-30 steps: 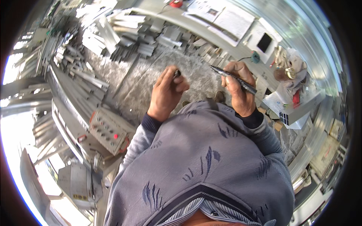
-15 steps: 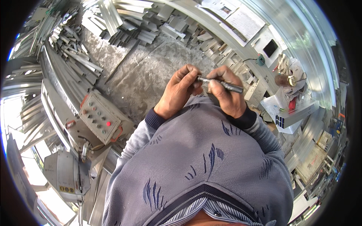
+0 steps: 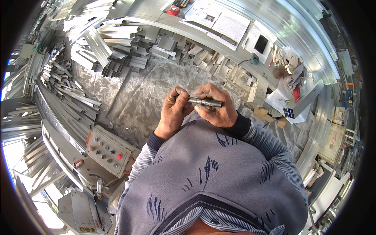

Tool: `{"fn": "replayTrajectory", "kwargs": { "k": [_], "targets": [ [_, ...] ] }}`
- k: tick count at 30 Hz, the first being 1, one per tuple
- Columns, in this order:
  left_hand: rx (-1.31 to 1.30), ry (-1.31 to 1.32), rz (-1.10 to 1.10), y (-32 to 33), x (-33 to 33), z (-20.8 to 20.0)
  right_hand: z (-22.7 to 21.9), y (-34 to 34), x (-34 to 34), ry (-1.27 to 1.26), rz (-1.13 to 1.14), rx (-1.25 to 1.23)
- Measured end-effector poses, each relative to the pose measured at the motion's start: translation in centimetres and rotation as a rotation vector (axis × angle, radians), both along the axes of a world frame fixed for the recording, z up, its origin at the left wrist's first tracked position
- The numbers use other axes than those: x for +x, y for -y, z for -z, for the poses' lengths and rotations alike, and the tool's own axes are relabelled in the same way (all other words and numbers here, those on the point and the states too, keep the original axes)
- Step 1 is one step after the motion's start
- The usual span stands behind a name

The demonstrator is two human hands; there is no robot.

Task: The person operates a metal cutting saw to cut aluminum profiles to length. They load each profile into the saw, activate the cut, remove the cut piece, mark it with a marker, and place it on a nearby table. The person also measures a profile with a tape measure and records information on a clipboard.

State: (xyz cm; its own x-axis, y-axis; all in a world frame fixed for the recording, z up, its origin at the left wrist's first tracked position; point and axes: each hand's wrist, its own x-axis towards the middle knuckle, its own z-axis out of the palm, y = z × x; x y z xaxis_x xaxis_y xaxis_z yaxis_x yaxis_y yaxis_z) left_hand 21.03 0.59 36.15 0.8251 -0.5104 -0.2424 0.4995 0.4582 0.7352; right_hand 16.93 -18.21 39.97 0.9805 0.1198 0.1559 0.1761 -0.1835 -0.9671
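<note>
Over the floor (image 3: 133, 98), L hand (image 3: 172, 111) pinches pen (image 3: 209, 103) at end. R hand (image 3: 224, 109) half-curls round it, prob. to steady it.

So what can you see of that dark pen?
The pen is a slim, dark, round-barrelled stick, perhaps plastic, with pale markings and a blunt right end. It is held almost crosswise, in front of the grey vest, its right end slightly lower in view. Fingers of the left hand pinch its left end, while the right hand holds the barrel. The left end is hidden; I can't tell whether it's capped.
</note>
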Motion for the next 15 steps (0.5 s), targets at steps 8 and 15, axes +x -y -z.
{"fn": "replayTrajectory", "kwargs": {
  "k": [8,15],
  "targets": [
    [0.307,0.211,-0.12,-2.0,0.5,1.4,0.8,-1.6,-0.2,0.198,0.008,-0.465],
    [0.426,0.278,-0.259,-1.2,1.7,1.7,1.2,-2.7,1.2,-0.05,-0.011,-0.176]
  ]
}}
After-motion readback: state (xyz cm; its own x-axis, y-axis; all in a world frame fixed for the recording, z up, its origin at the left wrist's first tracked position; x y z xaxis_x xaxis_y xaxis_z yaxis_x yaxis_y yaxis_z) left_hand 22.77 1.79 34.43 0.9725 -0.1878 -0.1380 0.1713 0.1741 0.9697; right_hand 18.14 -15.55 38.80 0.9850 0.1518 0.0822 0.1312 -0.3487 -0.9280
